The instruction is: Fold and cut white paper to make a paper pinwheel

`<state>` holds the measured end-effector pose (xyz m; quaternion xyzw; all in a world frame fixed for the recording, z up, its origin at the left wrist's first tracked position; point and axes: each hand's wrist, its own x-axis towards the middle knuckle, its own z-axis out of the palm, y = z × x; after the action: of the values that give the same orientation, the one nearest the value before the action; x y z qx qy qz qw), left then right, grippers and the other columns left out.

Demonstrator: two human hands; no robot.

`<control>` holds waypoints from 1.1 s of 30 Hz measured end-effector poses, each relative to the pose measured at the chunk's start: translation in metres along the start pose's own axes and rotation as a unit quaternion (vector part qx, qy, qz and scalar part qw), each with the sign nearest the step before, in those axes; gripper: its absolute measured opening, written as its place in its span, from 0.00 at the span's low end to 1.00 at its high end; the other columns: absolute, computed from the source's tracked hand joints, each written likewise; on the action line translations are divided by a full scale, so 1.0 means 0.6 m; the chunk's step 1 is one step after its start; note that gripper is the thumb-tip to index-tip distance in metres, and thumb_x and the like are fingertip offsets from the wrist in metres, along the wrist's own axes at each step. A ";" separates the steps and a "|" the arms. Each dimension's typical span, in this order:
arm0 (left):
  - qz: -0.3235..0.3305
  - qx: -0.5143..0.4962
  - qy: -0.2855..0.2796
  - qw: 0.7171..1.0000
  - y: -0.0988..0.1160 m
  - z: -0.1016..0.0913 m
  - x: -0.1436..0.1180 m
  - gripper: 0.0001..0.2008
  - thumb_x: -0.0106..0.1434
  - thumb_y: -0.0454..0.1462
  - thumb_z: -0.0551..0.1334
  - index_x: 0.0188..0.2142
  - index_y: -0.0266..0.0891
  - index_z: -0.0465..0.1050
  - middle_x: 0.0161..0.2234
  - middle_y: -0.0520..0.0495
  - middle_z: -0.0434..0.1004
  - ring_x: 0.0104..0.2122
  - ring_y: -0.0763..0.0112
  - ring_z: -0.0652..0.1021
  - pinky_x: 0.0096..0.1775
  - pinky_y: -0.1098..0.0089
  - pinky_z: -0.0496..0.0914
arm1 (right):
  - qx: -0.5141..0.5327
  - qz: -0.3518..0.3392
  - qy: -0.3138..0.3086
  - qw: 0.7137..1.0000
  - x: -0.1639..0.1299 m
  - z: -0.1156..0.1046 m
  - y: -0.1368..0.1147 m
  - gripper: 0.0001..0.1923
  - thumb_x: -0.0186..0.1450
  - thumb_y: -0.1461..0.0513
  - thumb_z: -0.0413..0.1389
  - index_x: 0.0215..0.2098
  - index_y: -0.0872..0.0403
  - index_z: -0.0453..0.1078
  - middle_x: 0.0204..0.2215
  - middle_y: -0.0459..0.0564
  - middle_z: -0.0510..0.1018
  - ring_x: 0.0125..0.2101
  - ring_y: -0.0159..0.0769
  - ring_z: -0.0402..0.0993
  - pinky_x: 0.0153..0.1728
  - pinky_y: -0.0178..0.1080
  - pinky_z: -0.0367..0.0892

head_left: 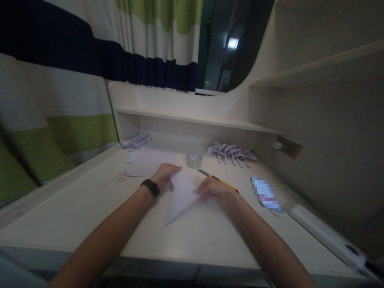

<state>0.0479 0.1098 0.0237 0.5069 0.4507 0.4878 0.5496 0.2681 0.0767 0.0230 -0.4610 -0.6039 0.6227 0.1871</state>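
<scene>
Between my hands is a white sheet of paper (182,194), folded to a triangle with one point toward me. My left hand (165,173), a dark band on its wrist, grips the paper's upper left corner. On the right edge, my right hand (211,189) pinches the paper, its fingertips slightly blurred. Just behind my right hand lies a utility knife (223,183) with a yellow handle and its blade pointing left. A roll of clear tape (194,161) sits beyond the paper. Left of it, a stack of white paper (150,160) lies flat, partly behind my left hand.
Several paper pinwheels (231,152) rest at the back right, and rolled paper sticks (136,141) at the back left. Thin pale strips (118,178) lie to the left. A phone (266,195) and a long white bar (327,236) are on the right, near a wall socket (289,147).
</scene>
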 end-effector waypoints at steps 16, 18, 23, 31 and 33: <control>0.022 0.114 -0.210 0.971 0.016 -0.040 -0.005 0.10 0.45 0.40 0.69 0.24 0.34 0.77 0.20 0.45 0.75 0.20 0.71 0.71 0.23 0.73 0.60 | 0.055 -0.112 0.107 0.986 -0.008 -0.049 0.000 0.08 0.43 0.65 0.64 0.22 0.62 0.77 0.18 0.50 0.77 0.19 0.30 0.71 0.23 0.31 0.67; 0.046 0.168 -0.274 0.946 0.019 -0.033 -0.006 0.10 0.47 0.41 0.68 0.26 0.35 0.79 0.23 0.43 0.77 0.22 0.69 0.72 0.25 0.72 0.62 | 0.035 -0.104 0.085 0.990 -0.011 -0.048 -0.001 0.07 0.43 0.65 0.63 0.22 0.62 0.77 0.18 0.50 0.78 0.19 0.30 0.71 0.24 0.31 0.67; 0.115 0.265 -0.356 0.889 0.017 -0.001 -0.012 0.11 0.50 0.42 0.66 0.29 0.37 0.81 0.25 0.45 0.79 0.23 0.68 0.73 0.26 0.72 0.62 | -0.004 -0.097 0.038 0.995 -0.007 -0.032 -0.001 0.07 0.43 0.66 0.61 0.22 0.60 0.77 0.18 0.49 0.78 0.20 0.30 0.71 0.24 0.32 0.66; 0.113 0.287 -0.358 0.882 0.000 0.006 -0.003 0.12 0.51 0.43 0.67 0.30 0.35 0.80 0.26 0.46 0.80 0.23 0.72 0.73 0.27 0.74 0.63 | -0.017 -0.106 0.022 0.994 -0.002 -0.019 -0.004 0.07 0.43 0.65 0.62 0.21 0.60 0.78 0.18 0.50 0.78 0.19 0.31 0.70 0.25 0.34 0.68; 0.117 0.292 -0.356 0.880 0.000 0.003 0.001 0.12 0.51 0.42 0.67 0.29 0.34 0.80 0.26 0.45 0.80 0.24 0.72 0.73 0.28 0.74 0.64 | -0.016 -0.104 0.023 0.994 0.000 -0.020 -0.002 0.07 0.43 0.65 0.62 0.22 0.60 0.78 0.19 0.51 0.78 0.20 0.32 0.71 0.25 0.35 0.68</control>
<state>0.0500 0.1102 0.0239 0.8331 0.2841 0.1816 0.4386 0.2775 0.0840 0.0261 -0.4124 -0.6545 0.5791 0.2572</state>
